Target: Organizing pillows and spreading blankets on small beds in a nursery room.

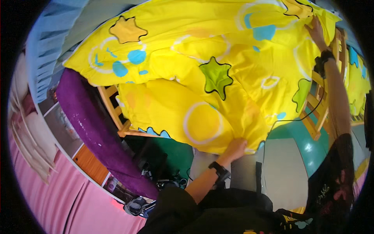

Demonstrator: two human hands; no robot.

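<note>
A big yellow duvet [202, 62] with green, blue and orange star and blob prints lies spread over a wooden bed frame [115, 111]. My left hand [235, 148] grips the duvet's near lower edge, fingers closed on the fabric. My right hand [316, 31] reaches far out to the upper right and presses flat on the duvet's far corner, by the wooden rail [338, 46]. Both wrists wear black bands.
A purple cloth [91, 128] hangs along the bed's left side. A teal round object [307, 146] sits below the right rail. Pink curtains [58, 191] fill the lower left. Dark clutter lies on the floor under the bed [163, 177].
</note>
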